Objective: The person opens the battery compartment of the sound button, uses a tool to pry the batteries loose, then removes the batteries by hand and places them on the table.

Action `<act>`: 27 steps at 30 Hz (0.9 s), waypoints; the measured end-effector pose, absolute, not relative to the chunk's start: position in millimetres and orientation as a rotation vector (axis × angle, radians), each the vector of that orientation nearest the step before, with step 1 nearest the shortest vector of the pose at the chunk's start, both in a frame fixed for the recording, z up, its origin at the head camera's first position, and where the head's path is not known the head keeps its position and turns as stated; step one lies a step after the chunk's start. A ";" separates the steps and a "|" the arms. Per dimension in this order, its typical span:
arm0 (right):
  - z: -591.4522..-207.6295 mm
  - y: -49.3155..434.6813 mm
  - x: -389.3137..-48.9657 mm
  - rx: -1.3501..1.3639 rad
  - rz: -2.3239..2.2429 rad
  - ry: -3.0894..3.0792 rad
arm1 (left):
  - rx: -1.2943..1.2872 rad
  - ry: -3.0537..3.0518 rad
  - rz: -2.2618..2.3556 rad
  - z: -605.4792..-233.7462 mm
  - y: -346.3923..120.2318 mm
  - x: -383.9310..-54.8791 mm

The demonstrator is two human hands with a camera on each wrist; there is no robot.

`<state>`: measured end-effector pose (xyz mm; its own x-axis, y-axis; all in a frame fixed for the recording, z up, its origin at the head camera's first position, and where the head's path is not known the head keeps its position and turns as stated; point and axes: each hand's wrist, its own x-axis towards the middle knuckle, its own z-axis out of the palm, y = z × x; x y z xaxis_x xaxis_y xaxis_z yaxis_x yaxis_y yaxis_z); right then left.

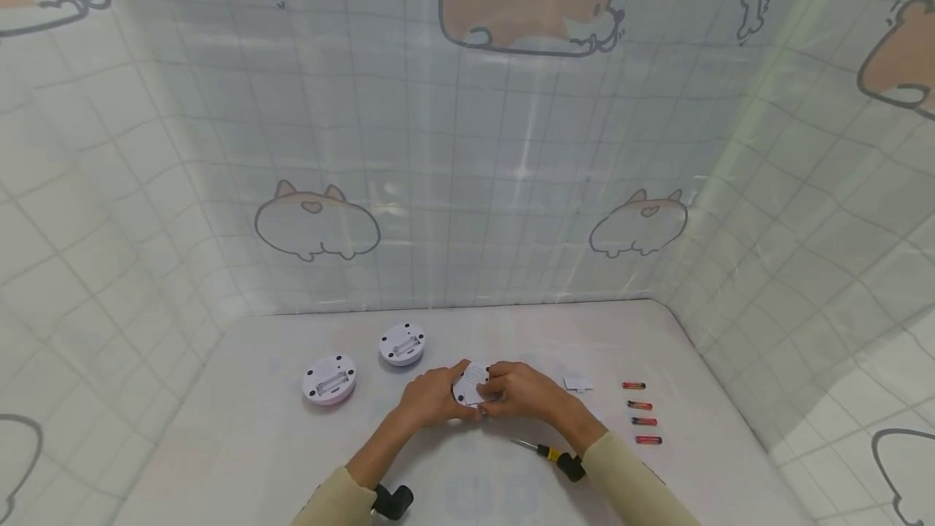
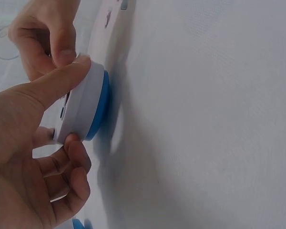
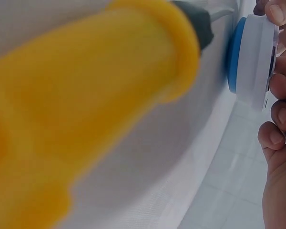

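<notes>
My left hand grips the rim of a round white device with a blue base, its thumb over the near edge. The device lies with its underside up, close to the table. My right hand bends over that face, its curled fingers pinching a thin white piece that looks like a battery cover, mostly hidden by the fingers. Near my right wrist lies a screwdriver with a yellow handle and metal shaft. Its blurred handle fills much of the right wrist view.
Two more round devices, one nearer and one farther, lie upside down at left, battery slots uncovered. White flat covers lie right of my hands. Several red batteries form a column farther right. A patterned curtain stands behind the table.
</notes>
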<state>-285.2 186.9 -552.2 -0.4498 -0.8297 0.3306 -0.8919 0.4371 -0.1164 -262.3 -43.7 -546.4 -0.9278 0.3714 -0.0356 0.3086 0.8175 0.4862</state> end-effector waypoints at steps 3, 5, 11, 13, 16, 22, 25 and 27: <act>-551.5 187.5 -284.1 1.478 0.390 -2.513 | 0.527 2.871 0.723 -545.6 -43.7 -262.3; -550.9 187.3 -283.7 1.462 0.387 -2.546 | 0.524 2.870 0.723 -545.4 -44.0 -262.8; -551.2 186.2 -284.2 1.432 0.460 -2.610 | 0.526 2.870 0.719 -545.3 -44.1 -263.0; -550.4 186.0 -283.0 1.419 0.494 -2.631 | 0.524 2.867 0.719 -544.8 -44.0 -261.9; -547.9 185.8 -280.2 1.389 0.548 -2.677 | 0.527 2.866 0.720 -544.2 -44.0 -260.7; -545.4 186.2 -276.6 1.314 0.670 -2.762 | 0.524 2.857 0.734 -543.7 -44.2 -260.6; -546.6 186.8 -277.6 1.292 0.726 -2.779 | 0.522 2.853 0.740 -543.5 -44.2 -260.9; -548.0 186.9 -279.1 1.287 0.742 -2.776 | 0.523 2.854 0.743 -543.3 -44.0 -261.2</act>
<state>-279.1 186.9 -548.0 -0.6661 -0.7223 0.1863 -0.7189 0.5550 -0.4185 -261.2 -44.0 -543.3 -0.9286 0.3672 -0.0528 0.2949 0.8170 0.4955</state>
